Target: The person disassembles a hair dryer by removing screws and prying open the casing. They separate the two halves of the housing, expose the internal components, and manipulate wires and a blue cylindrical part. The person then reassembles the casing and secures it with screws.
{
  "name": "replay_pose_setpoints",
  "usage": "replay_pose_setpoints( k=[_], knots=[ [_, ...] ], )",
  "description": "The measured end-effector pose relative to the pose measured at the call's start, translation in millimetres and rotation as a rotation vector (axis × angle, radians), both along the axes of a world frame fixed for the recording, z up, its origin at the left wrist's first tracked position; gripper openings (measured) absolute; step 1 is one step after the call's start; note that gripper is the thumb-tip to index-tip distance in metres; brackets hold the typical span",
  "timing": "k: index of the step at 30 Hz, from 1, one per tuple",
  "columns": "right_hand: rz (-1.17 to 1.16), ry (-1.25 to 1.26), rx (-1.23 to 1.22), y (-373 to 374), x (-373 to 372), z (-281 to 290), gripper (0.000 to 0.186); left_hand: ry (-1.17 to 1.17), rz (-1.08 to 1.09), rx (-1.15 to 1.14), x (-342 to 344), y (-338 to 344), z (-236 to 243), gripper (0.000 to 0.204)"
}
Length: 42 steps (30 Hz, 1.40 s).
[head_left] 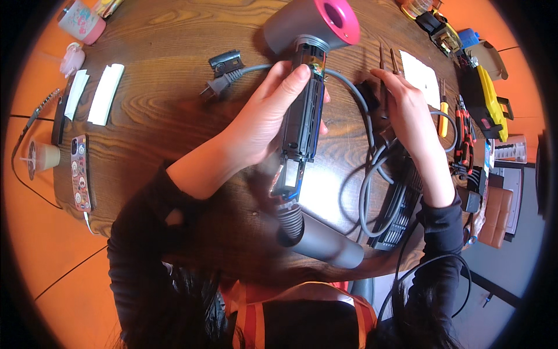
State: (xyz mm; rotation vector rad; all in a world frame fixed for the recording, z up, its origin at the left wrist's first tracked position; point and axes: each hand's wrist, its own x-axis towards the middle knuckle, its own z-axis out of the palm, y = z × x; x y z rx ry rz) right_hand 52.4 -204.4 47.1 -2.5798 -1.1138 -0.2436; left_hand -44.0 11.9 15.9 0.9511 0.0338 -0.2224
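My left hand (pixel 270 116) is wrapped round the exposed black handle (pixel 301 134) of a grey hair dryer with a pink ring (pixel 279 29), its thumb near the top. A grey tube (pixel 328 247) with ridged rubber lies at the handle's lower end. My right hand (pixel 407 110) has closed fingers at a thin dark screwdriver (pixel 382 58); whether it has lifted it is unclear. A similar tool (pixel 393 58) lies alongside. The grey cord (pixel 366 192) loops beside the hand, and its plug (pixel 214 87) lies left of the dryer with a small black piece (pixel 224 64).
White folded papers (pixel 104 93), a phone (pixel 80 171) and cups (pixel 43 160) are at left. At right are white paper (pixel 419 75), a yellow screwdriver (pixel 443 116), pliers (pixel 462 139), a yellow-black toolbox (pixel 488 104) and black slotted parts (pixel 392 215).
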Motion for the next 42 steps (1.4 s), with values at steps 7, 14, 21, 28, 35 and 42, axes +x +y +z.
replay_pose_setpoints(
  k=[7, 14, 21, 28, 35, 42],
  knots=[
    [-0.056, -0.013, -0.157, 6.2, -2.0, -1.7, 0.045, -0.068, 0.091, 0.021, -2.5, -6.7, -1.3, 0.04],
    [0.227, 0.148, 0.153, 32.2, -83.4, 40.2, 0.018, -0.1, 0.26, 0.081, -4.2, -12.2, -4.4, 0.033],
    [0.334, 0.17, 0.185, 45.4, -93.7, 26.6, 0.032, -0.15, 0.339, 0.069, -5.9, -13.8, -6.5, 0.032],
    [0.262, 0.268, 0.143, 41.5, -98.0, 17.0, 0.062, -0.199, 0.273, 0.167, -7.4, -15.2, -9.4, 0.042],
    [0.308, 0.08, 0.09, 43.4, -94.3, 3.7, 0.066, -0.217, 0.253, 0.16, -7.2, -12.7, -9.3, 0.044],
    [0.326, 0.105, 0.136, 32.7, -84.4, 6.8, 0.066, -0.221, -0.004, 0.028, -2.5, -2.5, -5.5, 0.062]
  ],
)
